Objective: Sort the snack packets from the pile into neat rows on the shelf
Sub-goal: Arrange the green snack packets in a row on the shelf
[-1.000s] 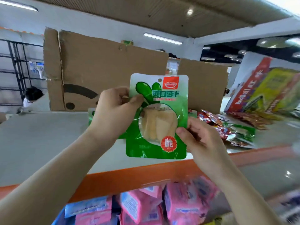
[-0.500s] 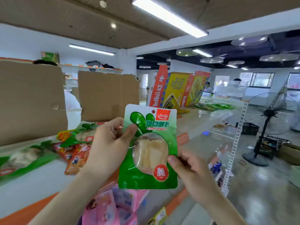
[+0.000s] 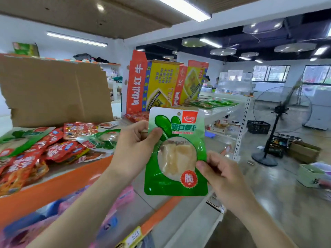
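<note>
We hold the green packet [image 3: 176, 153] upright in the air between both grips. Our left grip [image 3: 134, 149] pinches its upper left edge, thumb on the front. Our right grip [image 3: 220, 174] pinches its lower right edge. The hold matches half a second ago, but the pile [image 3: 53, 149] on the shelf [image 3: 53, 190] at left now shows fuller and nearer, with cardboard [image 3: 53, 90] behind it.

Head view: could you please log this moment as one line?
green plastic snack packet: upright, held | left hand: grips upper-left edge | right hand: pinches right edge | red-and-green packet pile: on orange-edged shelf
</note>
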The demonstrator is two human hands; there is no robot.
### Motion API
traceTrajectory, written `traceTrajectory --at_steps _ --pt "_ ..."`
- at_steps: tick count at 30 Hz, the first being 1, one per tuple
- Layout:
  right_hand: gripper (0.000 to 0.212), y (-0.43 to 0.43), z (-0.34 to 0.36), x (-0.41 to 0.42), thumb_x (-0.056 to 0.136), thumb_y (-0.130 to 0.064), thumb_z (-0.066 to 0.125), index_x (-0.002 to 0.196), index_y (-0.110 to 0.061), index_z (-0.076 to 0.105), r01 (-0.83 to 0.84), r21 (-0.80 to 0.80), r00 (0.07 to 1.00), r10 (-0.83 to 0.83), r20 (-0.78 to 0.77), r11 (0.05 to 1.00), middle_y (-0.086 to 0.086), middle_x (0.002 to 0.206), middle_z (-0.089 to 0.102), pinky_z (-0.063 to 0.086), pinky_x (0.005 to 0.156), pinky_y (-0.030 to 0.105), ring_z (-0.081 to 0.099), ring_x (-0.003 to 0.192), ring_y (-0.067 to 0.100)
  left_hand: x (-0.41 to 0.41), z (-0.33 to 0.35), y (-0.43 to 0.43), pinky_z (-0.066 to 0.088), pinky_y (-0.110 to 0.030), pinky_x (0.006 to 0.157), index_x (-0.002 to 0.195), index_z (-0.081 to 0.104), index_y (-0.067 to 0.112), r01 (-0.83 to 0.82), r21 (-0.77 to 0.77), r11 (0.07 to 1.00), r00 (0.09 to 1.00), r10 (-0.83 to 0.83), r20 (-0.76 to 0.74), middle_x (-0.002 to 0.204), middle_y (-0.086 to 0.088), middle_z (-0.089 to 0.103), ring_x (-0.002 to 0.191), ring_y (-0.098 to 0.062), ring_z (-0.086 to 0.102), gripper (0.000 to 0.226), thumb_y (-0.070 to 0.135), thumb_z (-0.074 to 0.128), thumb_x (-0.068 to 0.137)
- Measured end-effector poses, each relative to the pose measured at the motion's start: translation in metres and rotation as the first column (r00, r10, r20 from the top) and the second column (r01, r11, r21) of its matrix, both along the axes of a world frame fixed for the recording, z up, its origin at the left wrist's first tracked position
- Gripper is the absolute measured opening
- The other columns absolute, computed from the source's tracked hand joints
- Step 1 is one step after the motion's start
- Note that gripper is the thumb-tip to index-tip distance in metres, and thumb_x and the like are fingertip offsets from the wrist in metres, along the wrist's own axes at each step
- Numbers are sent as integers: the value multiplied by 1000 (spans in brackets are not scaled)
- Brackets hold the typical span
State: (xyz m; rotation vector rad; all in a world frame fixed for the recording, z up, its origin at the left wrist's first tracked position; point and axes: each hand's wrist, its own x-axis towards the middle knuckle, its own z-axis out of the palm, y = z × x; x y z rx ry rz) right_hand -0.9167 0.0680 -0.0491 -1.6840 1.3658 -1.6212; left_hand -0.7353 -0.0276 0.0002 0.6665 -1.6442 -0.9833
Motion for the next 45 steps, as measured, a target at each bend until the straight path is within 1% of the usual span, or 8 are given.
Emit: traceTrajectory --at_steps 5,8,11,16,26,31,40,45 --pt "23 4 -8 -59 94 -10 58 74 -20 61 74 21 995 -73 -64 997 -11 62 62 43 58 13 58 61 0 -64 -7 3 55 -57 76 96 71 12 12 69 998 1000 -10 -26 84 -12 74 82 -42 68 13 19 60 97" --pt "24 4 -13 -86 94 -11 59 72 -19 60 126 37 988 -123 -94 991 -9 61 59 43 58 17 55 59 2 -93 -14 -3 53 -60 70 97 66 2 19 91 996 999 -17 -29 88 -25 69 78 -47 65 20 21 61 97" --pt "18 2 -18 -108 94 -13 59 76 -11 62 153 56 985 -147 -92 987 -1 64 60 45 58 22 56 61 7 -119 -23 -12 47 -46 62 95 66 -1 42 93 995 999 -39 -35 89 -33 65 66 -37 59 23 21 61 96" --pt "24 -3 -26 -146 94 -14 60 75 -1 55 262 68 959 -252 -129 963 3 58 50 37 52 17 46 53 4 -167 -29 -20 47 -31 58 82 71 18 70 96 993 996 -64 -66 72 -3 73 60 -17 63 18 16 61 96" --pt "27 -36 -31 -238 96 -12 58 71 -4 51 364 71 930 -358 -85 929 -5 60 48 38 54 20 44 57 8 -277 -35 -67 53 -56 66 83 72 20 135 36 990 987 -131 -95 78 -10 73 76 -40 65 15 20 63 95" --pt "27 -63 -22 -286 96 -10 57 70 -13 53 403 65 915 -400 -62 913 -9 59 48 38 54 16 44 57 7 -335 -34 -105 45 -44 56 74 72 25 164 30 986 979 -159 -130 72 -13 69 60 -27 57 22 19 65 94" --pt "31 -125 -10 -359 96 -7 57 67 -12 49 427 37 902 -423 -85 904 -7 57 43 36 53 21 40 56 7 -411 -29 -171 49 -58 58 83 65 1 231 -63 971 954 -239 -182 75 -25 64 66 -47 56 20 17 63 95" --pt "25 -149 -15 -391 96 -14 58 76 0 53 424 -8 901 -423 -92 906 20 68 48 39 59 38 43 62 25 -443 -35 -195 45 -30 52 78 68 18 239 -74 968 948 -249 -199 66 -2 68 54 -11 58 20 11 63 95"
